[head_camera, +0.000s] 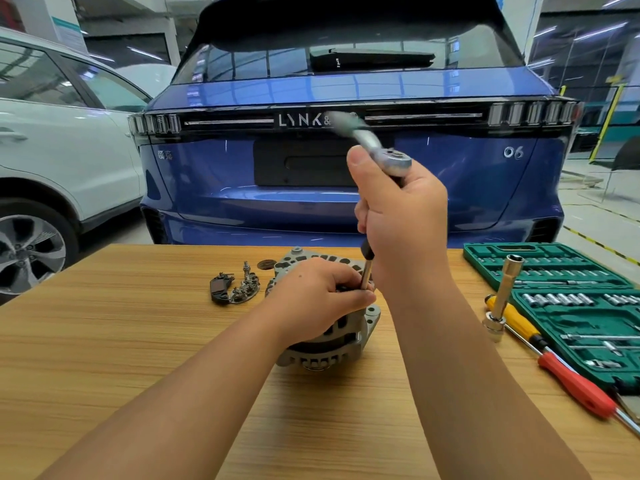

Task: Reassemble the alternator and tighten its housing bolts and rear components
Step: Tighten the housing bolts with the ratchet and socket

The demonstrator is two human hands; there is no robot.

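The grey alternator [346, 336] stands on the wooden table [138, 341], mostly covered by my left hand [322, 296]. That hand rests on its top and pinches the lower end of the extension bar [366, 271], which points down into the housing. My right hand [401, 216] grips the upper part of the bar just below the ratchet head [394, 161]. The ratchet handle [349, 126] sticks up to the left and is blurred. The socket and bolt are hidden under my fingers.
Loose rear parts, a black regulator [220, 289] and a rectifier plate [247, 287], lie left of the alternator. At the right are an open green socket set [568, 306], a long socket tool [504, 296], and yellow [516, 322] and red [571, 386] screwdrivers. A blue car [346, 168] stands behind the table.
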